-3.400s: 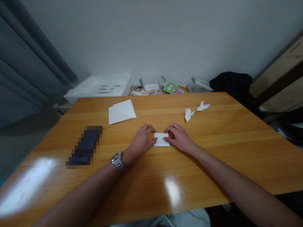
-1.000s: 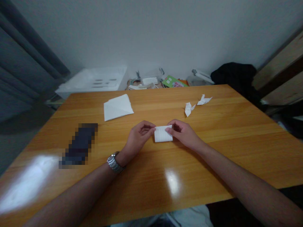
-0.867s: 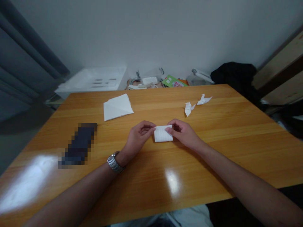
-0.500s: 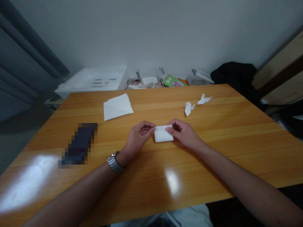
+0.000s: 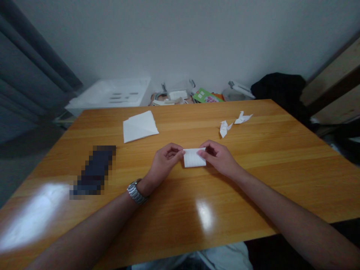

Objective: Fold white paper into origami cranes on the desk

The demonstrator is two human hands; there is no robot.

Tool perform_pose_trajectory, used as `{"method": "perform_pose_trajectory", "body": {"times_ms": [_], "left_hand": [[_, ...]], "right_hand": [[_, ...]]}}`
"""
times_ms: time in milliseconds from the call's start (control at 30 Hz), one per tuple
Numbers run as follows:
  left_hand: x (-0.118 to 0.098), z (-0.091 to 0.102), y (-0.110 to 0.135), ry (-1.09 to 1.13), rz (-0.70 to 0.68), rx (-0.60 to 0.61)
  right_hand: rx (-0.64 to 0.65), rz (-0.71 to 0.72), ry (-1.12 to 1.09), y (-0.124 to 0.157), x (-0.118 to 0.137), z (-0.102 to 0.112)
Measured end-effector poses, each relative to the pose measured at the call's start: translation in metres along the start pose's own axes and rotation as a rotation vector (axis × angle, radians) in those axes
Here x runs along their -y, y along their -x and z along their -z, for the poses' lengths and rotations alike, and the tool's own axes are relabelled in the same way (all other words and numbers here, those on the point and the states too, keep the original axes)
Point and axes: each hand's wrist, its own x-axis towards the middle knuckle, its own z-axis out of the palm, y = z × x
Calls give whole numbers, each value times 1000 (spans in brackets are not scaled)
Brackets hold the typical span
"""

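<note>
A small folded white paper [image 5: 194, 158] is held just above the middle of the wooden table [image 5: 253, 176]. My left hand [image 5: 163, 163], with a metal watch on its wrist, pinches the paper's upper left corner. My right hand [image 5: 219, 157] pinches its upper right corner. Both hands have curled fingers closed on the paper's top edge, and the lower part of the paper hangs toward me.
A larger folded white sheet [image 5: 140, 126] lies at the back left. Two small folded paper figures [image 5: 224, 128] [image 5: 242, 118] sit at the back right. A dark pixelated object [image 5: 94, 170] lies to the left. Clutter, a white box [image 5: 112, 96] and black cloth [image 5: 278, 92] lie behind the table.
At first the paper lay flat under both hands; it is now lifted by its top corners. Over the last second the hands and paper hardly moved.
</note>
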Motion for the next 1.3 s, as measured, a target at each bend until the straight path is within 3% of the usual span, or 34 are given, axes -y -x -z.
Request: {"method": "perform_pose_trajectory", "body": {"times_ms": [767,1100,1300], "left_hand": [[-3,2,1,-119,-48,-5],[-4,-2,5,-253,-90,75],[0,-4,6,-196,-56,92]], "right_hand": [[30,-13,7,2,1,0],[141,22,53,4,12,-1],[58,25,62,5,9,-3]]}}
